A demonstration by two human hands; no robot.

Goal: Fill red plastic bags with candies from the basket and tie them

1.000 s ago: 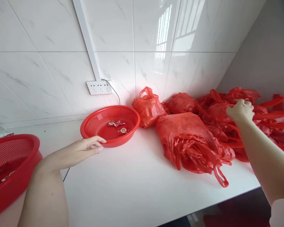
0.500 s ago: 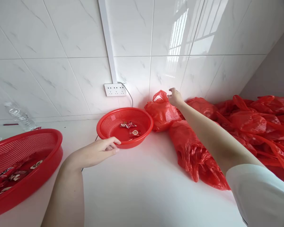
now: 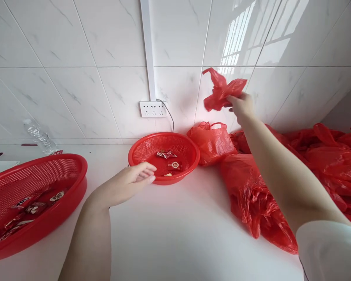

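My right hand (image 3: 242, 106) is raised before the tiled wall, its fingers closed on a crumpled red plastic bag (image 3: 220, 91). Below it, a filled red bag (image 3: 213, 143) stands beside a small round red basket (image 3: 163, 180). Several wrapped sweets (image 3: 174, 166) lie in that basket. My left hand (image 3: 136, 180) is at the basket's near left rim, fingers slightly curled and apart, with nothing held; whether it touches the rim is unclear.
A larger red basket (image 3: 82, 183) with wrapped pieces stands at the left, a clear bottle (image 3: 41, 137) behind it. More red bags (image 3: 257, 195) cover the right side. A power strip (image 3: 153, 109) with a cable is on the wall.
My right hand has closed on a red bag and lifted it in front of the wall. My left hand has shifted slightly off the rim. The view has turned a little left.
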